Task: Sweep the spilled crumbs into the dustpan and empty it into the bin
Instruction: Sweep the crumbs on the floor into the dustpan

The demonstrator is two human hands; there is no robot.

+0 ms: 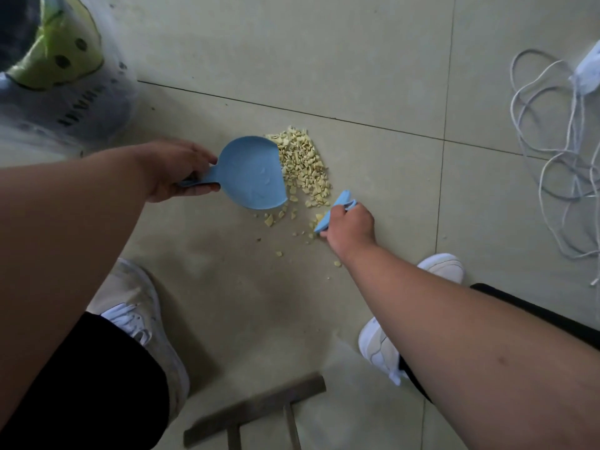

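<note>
A pile of pale yellow crumbs (305,164) lies on the tiled floor, with scattered bits (276,222) trailing toward me. My left hand (177,172) grips the handle of a round blue dustpan (251,173), whose open edge touches the left side of the pile. My right hand (349,227) grips a small blue brush (334,209) at the near right corner of the crumbs. The brush's bristles are hidden. A bin (58,69) lined with a clear plastic bag stands at the upper left, with green packaging inside.
A tangle of white cable (552,151) and a white adapter (589,71) lie on the floor at the right. My white shoes (143,316) (378,349) stand near the bottom. A wooden stool edge (256,414) juts in at the bottom centre.
</note>
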